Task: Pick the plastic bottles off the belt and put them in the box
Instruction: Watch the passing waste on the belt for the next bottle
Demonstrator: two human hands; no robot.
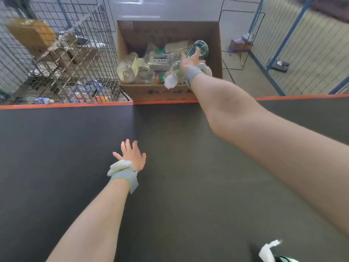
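over the box [219, 53], right hand [190, 62] grips a green bottle [202, 46]

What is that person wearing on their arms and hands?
No sleeves: both forearms are bare. Each wrist has a grey band, the left hand and the right hand alike. A whitish, lumpy bundle, maybe a rolled-back glove, sits by each band. The fingers are uncovered.

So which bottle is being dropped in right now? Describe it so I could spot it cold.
Find the open cardboard box just past the belt's orange edge. The right hand reaches over its right half, touching a green-tinted clear bottle at the fingertips. The other bottles in the box are mostly colourless and lie lower and further left.
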